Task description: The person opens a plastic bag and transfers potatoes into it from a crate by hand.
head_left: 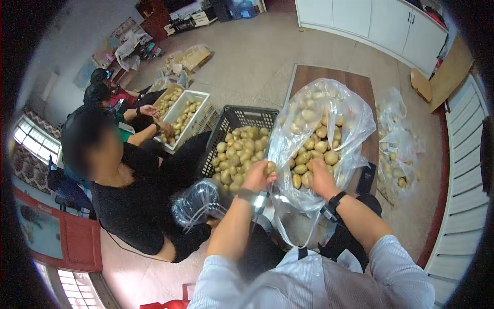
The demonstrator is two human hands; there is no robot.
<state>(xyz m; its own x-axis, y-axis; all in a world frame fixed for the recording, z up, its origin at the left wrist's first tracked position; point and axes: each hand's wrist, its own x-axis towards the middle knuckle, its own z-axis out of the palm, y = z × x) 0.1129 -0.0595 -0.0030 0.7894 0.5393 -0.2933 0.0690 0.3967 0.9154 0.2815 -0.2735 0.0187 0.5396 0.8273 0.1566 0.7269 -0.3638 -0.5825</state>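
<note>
A large clear plastic bag (355, 121) of potatoes lies open on a brown board (309, 77). My right hand (321, 180) reaches into its near side, fingers closed around a potato (307, 179). My left hand (259, 176) is closed on another potato (270, 167), between the bag and a black crate (249, 112). Many potatoes (236, 149) fill much of that crate. The bag's handle loop hangs down toward my lap.
A person in black (128, 206) sits at the left beside a bundle of clear plastic (195, 203). Beyond, other people reach to a white crate (198, 98) of potatoes. A dark phone-like object (366, 178) lies on the board's right edge, near more bagged potatoes (399, 154).
</note>
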